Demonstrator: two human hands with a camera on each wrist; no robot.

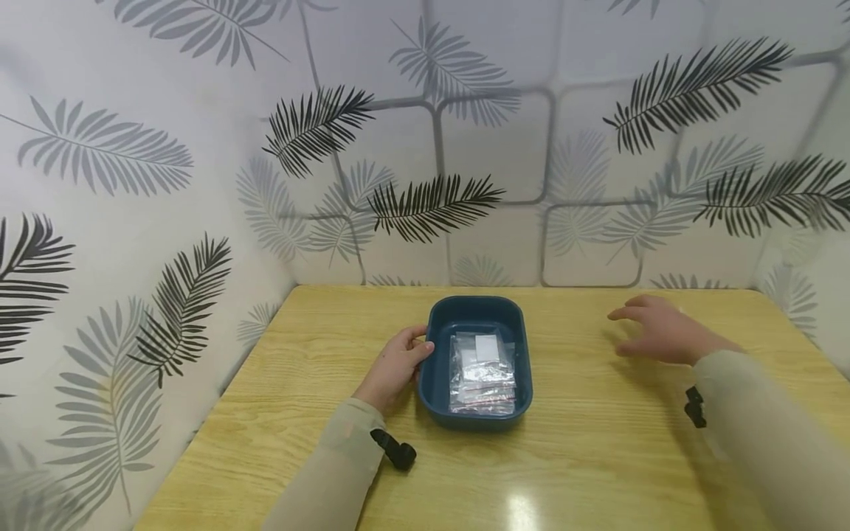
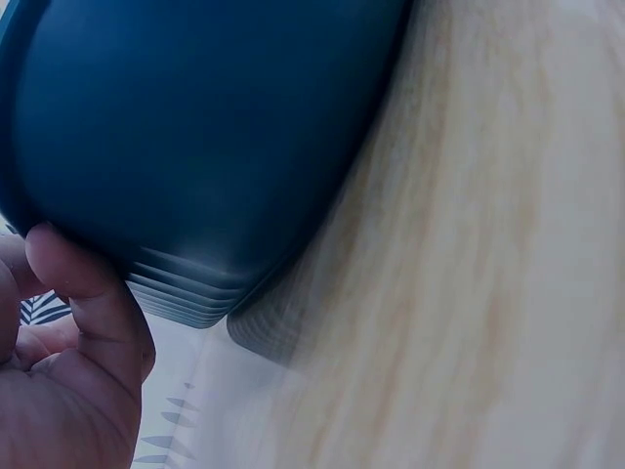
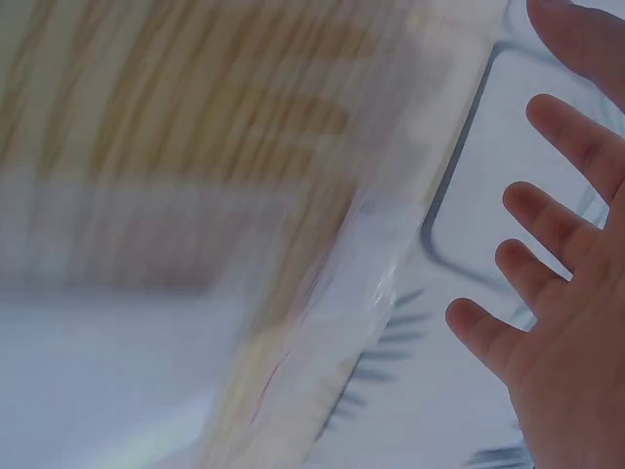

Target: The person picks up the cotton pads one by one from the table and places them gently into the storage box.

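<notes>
A dark blue plastic bin [image 1: 425, 383] with rounded corners stands on the table, with several clear zip bags [image 1: 483, 372] holding white pieces in a stack inside. My left hand [image 1: 396, 366] grips the bin's left side, thumb over the rim and fingers along the outer wall. In the left wrist view that hand [image 2: 83, 342] is at the rim, near the ribbed corner. Off to the right of the bin, my right hand [image 1: 664, 332] is over the table, holding nothing. Its fingers [image 3: 552, 220] are spread in the right wrist view, beside a blurred clear plastic film [image 3: 342, 283] with a thin red line.
The wooden table [image 1: 584, 442] reaches back to a wall [image 1: 491, 155] with a leaf pattern, and another patterned wall [image 1: 99, 258] runs along the left. Black straps [image 1: 395, 450] are on both sleeves.
</notes>
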